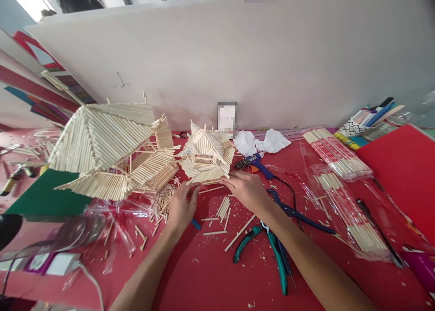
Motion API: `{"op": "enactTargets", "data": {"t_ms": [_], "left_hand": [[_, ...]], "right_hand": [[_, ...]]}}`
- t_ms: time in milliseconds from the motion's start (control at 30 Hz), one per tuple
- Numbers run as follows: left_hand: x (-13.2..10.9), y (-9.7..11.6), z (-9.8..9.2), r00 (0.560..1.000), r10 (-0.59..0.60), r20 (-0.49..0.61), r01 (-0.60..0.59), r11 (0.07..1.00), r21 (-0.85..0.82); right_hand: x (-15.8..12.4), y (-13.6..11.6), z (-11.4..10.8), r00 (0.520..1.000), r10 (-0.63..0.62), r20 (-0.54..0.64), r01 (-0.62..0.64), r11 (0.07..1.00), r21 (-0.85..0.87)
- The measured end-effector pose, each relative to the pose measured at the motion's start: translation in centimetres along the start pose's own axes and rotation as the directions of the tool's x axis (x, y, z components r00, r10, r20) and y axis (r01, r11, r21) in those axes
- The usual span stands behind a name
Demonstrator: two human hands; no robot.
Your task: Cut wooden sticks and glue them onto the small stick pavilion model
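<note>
A small model pavilion (205,155) built of light wooden sticks, with tiered sloping roofs, stands in front of me on the red table. My left hand (182,204) is at its lower front left edge, thumb and fingers curled in against it. At the front right corner, my right hand (245,188) has its fingers closed on the lower edge. Fingertips on both sides are partly hidden by the model. Close to the left, a larger stick-built model house (105,139) rises beside it. Short cut sticks (223,208) lie just below the hands.
A blue glue gun (256,163), green-handled pliers (280,256) and blue-handled pliers (306,218) lie to the right. Further right are packs of chopsticks (351,211), a pen holder (356,126) and a red board (401,170). White tissue (272,141) sits behind; a power strip (63,262) is at left.
</note>
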State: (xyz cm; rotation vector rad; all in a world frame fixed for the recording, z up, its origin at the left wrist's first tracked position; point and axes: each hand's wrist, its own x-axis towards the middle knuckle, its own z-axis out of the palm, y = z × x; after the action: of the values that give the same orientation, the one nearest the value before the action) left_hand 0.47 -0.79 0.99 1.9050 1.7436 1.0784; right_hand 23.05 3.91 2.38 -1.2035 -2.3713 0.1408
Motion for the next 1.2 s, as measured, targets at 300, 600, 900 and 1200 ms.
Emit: {"op": "enactTargets", "data": {"t_ms": [300, 600, 900, 1200], "left_hand": [[-0.4, -0.3, 0.0, 0.999, 0.034, 0.002, -0.034, 0.999, 0.032], [-0.5, 0.0, -0.2, 0.999, 0.033, 0.011, -0.034, 0.999, 0.007], [-0.5, 0.1, -0.4, 0.998, 0.027, 0.049, -0.028, 0.999, 0.021], [-0.6, -0.2, -0.3, 0.998, 0.028, 0.053, -0.031, 0.999, 0.039]], "right_hand": [[0.0, -0.5, -0.1, 1.000, -0.020, -0.003, 0.019, 0.989, -0.144], [0.2, -1.6, -0.6, 0.997, 0.026, 0.070, -0.014, 0.986, -0.166], [0.3, -2.5, -1.4, 0.975, 0.089, 0.202, -0.052, 0.982, -0.181], [0.4, -2.6, -1.1, 0.968, 0.099, 0.229, -0.050, 0.976, -0.211]]}}
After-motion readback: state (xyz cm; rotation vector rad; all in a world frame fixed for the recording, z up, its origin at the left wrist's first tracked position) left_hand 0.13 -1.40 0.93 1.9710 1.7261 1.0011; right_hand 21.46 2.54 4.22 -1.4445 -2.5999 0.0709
